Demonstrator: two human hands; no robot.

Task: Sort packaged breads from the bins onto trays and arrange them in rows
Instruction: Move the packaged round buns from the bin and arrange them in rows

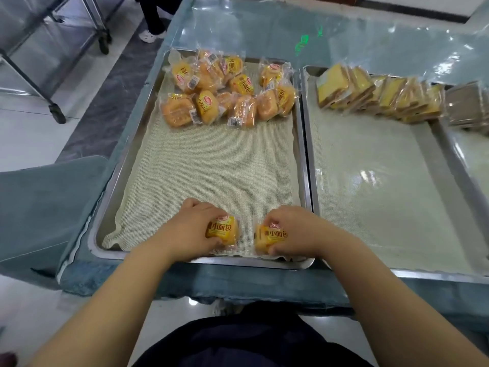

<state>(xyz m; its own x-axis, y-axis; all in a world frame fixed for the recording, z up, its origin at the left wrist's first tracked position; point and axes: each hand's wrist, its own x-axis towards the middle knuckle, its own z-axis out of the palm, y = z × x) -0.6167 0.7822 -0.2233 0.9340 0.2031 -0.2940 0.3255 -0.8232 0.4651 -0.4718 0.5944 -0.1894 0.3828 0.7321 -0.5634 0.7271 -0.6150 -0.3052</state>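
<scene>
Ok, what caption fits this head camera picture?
Left hand and right hand each grip a yellow-wrapped bread packet on a mat-lined steel tray.

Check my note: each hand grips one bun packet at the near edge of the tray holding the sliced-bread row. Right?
No: the head view shows left hand and right hand gripping packets at the near edge of the tray holding the bun pile.

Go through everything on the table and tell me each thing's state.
Left hand, gripping a bun packet at the near edge of the left tray.
Right hand, gripping a second bun packet beside it.
Bun pile, loose heap at that tray's far end.
Sandwich packs, leaning row at the far end of the middle tray.
</scene>
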